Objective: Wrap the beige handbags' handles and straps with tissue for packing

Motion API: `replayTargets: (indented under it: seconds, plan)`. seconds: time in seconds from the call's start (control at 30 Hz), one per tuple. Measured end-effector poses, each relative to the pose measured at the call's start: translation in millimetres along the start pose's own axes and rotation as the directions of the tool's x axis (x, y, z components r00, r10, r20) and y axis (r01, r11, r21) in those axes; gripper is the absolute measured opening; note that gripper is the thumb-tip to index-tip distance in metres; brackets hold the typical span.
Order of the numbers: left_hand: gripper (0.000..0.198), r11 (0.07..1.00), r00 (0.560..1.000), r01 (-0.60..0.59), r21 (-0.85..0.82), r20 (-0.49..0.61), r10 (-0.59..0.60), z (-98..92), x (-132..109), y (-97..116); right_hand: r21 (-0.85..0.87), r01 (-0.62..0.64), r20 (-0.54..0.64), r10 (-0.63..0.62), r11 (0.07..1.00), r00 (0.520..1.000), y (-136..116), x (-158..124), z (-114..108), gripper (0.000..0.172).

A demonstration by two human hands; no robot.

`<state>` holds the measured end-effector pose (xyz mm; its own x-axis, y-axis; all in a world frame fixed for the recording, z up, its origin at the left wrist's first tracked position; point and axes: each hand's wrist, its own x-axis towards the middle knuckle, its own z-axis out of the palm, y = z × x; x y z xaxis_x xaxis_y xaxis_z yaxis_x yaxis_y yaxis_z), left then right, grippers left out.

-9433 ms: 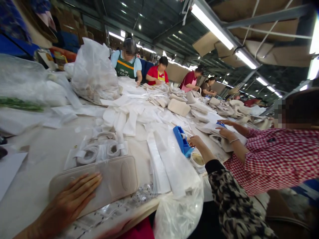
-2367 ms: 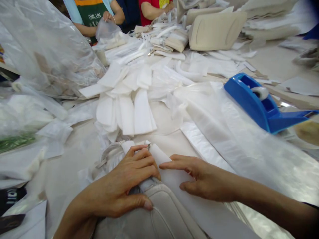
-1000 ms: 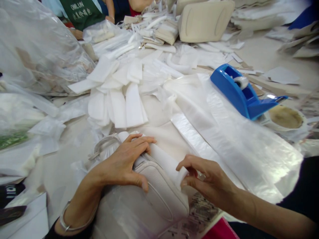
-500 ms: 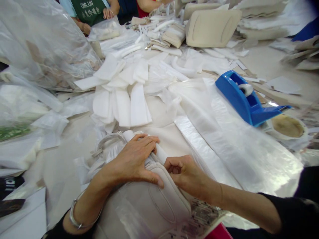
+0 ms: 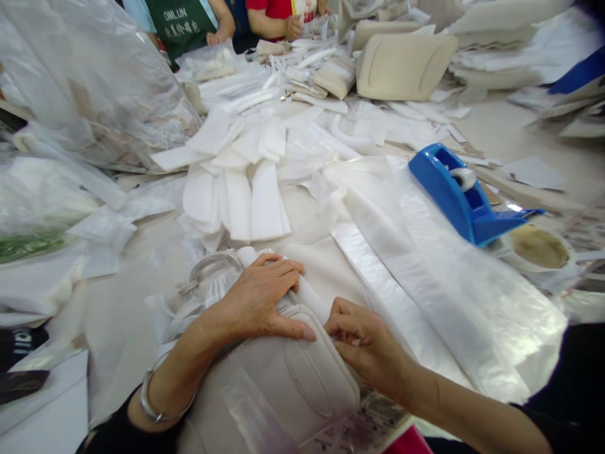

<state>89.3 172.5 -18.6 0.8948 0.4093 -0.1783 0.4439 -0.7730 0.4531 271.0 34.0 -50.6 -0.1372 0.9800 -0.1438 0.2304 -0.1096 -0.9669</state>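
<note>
**Left and right hands at the edge of a beige padded cushion on the counter**

Left to right, the scene was as follows. A large transparent plastic bag [image 5: 94,94] lay at the far left of the counter [image 5: 123,302]. The left hand [image 5: 258,299] was open, palm down, with the fingers spread across a white foam strip [image 5: 305,295]. A metal bangle [image 5: 163,397] sat on that wrist. Just left of the hand lay a coiled white band [image 5: 208,277] in thin plastic.

The beige padded cushion [image 5: 293,378] lay at the near edge of the counter, directly under both hands. The white foam strip ran along its upper edge. The right hand [image 5: 366,343] was curled, with its fingers [image 5: 343,325] at the cushion edge beside the end of the strip; whether it gripped the strip could not be determined.

Beyond the hands lay a pile of white strips [image 5: 236,202]. To the right lay a transparent plastic sheet [image 5: 425,271], a blue tape dispenser [image 5: 454,192] and a round cup [image 5: 539,247] with brown residue. At the far end, a co-worker in a green apron [image 5: 182,19] stood at the counter.
</note>
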Motion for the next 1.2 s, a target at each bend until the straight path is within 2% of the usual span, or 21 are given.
replayTargets:
  seconds: [0.07, 0.13, 0.2, 0.27, 0.4, 0.57, 0.67, 0.87, 0.93, 1.03, 1.1, 1.2]
  plan:
    - [0.063, 1.0, 1.0, -0.008, 0.001, -0.009, 0.008, -0.5, -1, 0, -0.001, -0.038, 0.022, 0.038, 0.999, 0.999, -3, -5, -11, 0.018]
    - [0.061, 1.0, 1.0, -0.023, -0.008, -0.019, 0.023, -0.8, -2, 0, 0.017, -0.131, 0.014, 0.131, 0.991, 0.991, -7, -8, -19, 0.03]
    - [0.06, 0.999, 0.999, -0.039, -0.016, -0.028, 0.038, -0.9, -4, -1, 0.043, -0.259, -0.005, 0.26, 0.965, 0.966, -11, -6, -20, 0.044]
    - [0.06, 0.999, 0.998, -0.045, -0.014, -0.047, 0.044, -0.8, -6, -1, 0.048, -0.35, -0.044, 0.352, 0.936, 0.935, -14, 1, -14, 0.049]
    - [0.061, 0.999, 0.997, -0.037, 0.002, -0.071, 0.037, 0.2, -7, -2, 0.08, -0.388, -0.1, 0.395, 0.918, 0.913, -18, 18, 2, 0.047]
    - [0.065, 0.999, 0.993, -0.037, 0.0, -0.109, 0.037, 3.2, -8, -4, 0.263, -0.397, 0.072, 0.393, 0.879, 0.917, -24, 23, 1, 0.041]
    - [0.063, 1.0, 0.992, -0.029, -0.005, -0.12, 0.028, 4.4, -9, -6, 0.272, -0.416, 0.081, 0.41, 0.867, 0.908, -29, 24, 1, 0.032]
    - [0.059, 0.999, 0.99, 0.025, 0.023, -0.143, -0.022, 4.6, -7, -9, 0.41, -0.518, 0.025, 0.558, 0.751, 0.829, -24, 32, 23, 0.021]
    - [0.057, 0.999, 0.989, 0.016, 0.039, -0.145, -0.01, 4.0, -6, -8, 0.354, -0.509, 0.02, 0.538, 0.784, 0.843, -16, 32, 27, 0.016]
    - [0.055, 0.999, 0.988, -0.005, 0.033, -0.153, 0.01, 2.6, -8, -6, 0.079, -0.381, -0.074, 0.386, 0.921, 0.919, -11, 24, 25, 0.02]
    - [0.055, 1.0, 0.986, -0.004, 0.007, -0.169, 0.005, 2.1, -10, -6, -0.065, -0.305, -0.159, 0.292, 0.95, 0.943, -15, 13, 21, 0.026]
    - [0.057, 0.999, 0.983, -0.05, -0.017, -0.18, 0.046, 2.6, -13, -7, -0.053, -0.267, -0.166, 0.256, 0.962, 0.952, -30, -5, 24, 0.033]
